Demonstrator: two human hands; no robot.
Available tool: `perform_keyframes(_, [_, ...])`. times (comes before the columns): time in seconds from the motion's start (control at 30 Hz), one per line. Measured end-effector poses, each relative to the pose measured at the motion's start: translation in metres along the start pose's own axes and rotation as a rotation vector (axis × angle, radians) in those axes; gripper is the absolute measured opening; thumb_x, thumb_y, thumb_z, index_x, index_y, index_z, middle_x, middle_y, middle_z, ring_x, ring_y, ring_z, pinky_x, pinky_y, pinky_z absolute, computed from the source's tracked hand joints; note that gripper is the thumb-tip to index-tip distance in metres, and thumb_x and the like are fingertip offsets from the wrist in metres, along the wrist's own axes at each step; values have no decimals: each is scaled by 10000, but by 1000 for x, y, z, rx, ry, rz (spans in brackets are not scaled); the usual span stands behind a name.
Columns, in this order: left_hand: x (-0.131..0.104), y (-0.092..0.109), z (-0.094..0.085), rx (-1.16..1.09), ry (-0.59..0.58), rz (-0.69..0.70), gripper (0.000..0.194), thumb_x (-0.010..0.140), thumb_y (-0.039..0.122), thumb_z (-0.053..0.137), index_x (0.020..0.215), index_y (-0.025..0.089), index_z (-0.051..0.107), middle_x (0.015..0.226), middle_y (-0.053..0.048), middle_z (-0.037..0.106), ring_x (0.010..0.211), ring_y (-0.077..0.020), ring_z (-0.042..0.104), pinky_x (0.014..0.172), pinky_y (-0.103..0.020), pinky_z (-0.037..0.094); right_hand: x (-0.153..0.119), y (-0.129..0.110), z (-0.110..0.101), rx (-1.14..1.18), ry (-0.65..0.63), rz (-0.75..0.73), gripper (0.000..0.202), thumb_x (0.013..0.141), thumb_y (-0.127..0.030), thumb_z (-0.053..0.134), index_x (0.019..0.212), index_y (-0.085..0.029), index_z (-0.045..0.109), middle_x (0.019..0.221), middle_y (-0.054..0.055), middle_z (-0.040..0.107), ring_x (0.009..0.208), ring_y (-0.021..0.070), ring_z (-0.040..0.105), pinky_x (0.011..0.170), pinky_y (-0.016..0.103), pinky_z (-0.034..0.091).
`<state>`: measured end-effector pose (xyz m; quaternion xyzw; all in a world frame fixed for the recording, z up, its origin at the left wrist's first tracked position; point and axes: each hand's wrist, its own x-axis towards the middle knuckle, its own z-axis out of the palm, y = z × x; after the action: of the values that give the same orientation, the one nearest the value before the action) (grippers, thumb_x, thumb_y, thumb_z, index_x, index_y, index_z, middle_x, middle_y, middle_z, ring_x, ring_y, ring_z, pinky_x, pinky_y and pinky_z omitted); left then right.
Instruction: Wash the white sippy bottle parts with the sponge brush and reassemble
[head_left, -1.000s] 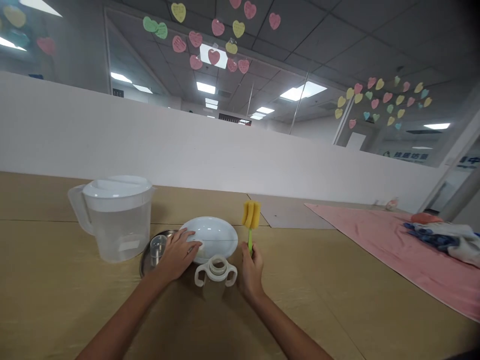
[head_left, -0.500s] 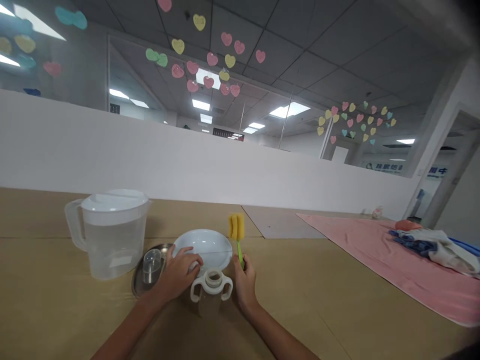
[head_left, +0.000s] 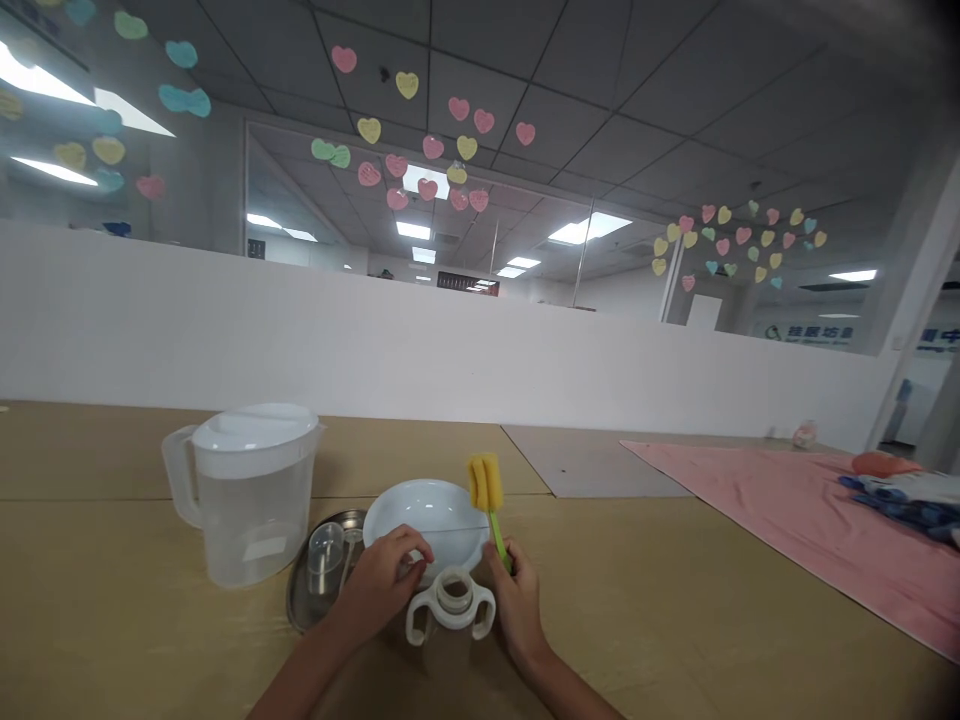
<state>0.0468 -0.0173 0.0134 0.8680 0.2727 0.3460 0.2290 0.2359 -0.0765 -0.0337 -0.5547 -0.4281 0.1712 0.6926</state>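
Note:
My right hand (head_left: 521, 600) grips the green handle of a bottle brush (head_left: 486, 482), its yellow sponge head pointing up. My left hand (head_left: 382, 575) is at the near left rim of a white bowl (head_left: 426, 500), fingers curved, with a gap between thumb and forefinger and nothing seen in them. Between my hands stands an uncapped clear baby bottle (head_left: 452, 606) with a white two-handled collar. Left of my left hand, a metal tray (head_left: 300, 600) carries a clear cap (head_left: 326, 555) and a thin straw-like piece (head_left: 349, 552), partly hidden by that hand.
A lidded translucent pitcher (head_left: 256, 510) with some water in it stands at the left. To the right lies a pink cloth (head_left: 772, 510) with folded fabrics (head_left: 900, 500) on it. A white wall (head_left: 465, 360) borders the table's far side.
My left hand has drawn its fingers in and lowered a little off the bowl. The brush now leans slightly left, still in my right hand. The whole view has shifted.

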Motion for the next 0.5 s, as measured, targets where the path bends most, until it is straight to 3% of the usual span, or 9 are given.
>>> perform_keyframes(0.1, [0, 4, 0, -61, 127, 48, 196, 843, 270, 442, 819, 205, 626, 875, -42, 629, 814, -178, 593, 765, -302, 466, 0, -3, -3, -36, -48, -25, 361, 752, -501, 558, 636, -170, 473, 581, -44, 399, 569, 116, 384, 524, 211, 340])
perform_keyframes(0.3, [-4, 7, 5, 27, 622, 122, 140, 865, 249, 479, 866, 213, 614, 900, -29, 621, 888, -174, 581, 829, -309, 457, 6, -12, -15, -337, -70, -219, 436, 859, -517, 390, 609, -169, 471, 562, -29, 416, 546, 115, 387, 528, 217, 295])
perform_keyframes(0.4, [-7, 9, 7, 28, 731, 190, 106, 868, 219, 497, 866, 208, 602, 881, -20, 628, 872, -160, 588, 819, -289, 463, 9, -10, -19, -524, -163, -382, 467, 884, -486, 361, 554, -168, 454, 522, -25, 413, 518, 110, 393, 529, 219, 277])
perform_keyframes(0.5, [-9, 11, 8, 24, 742, 240, 91, 867, 194, 509, 894, 207, 596, 903, -18, 633, 885, -152, 593, 827, -275, 463, 10, -7, -19, -607, -190, -489, 480, 900, -457, 349, 530, -167, 444, 498, -26, 411, 489, 99, 387, 514, 214, 267])
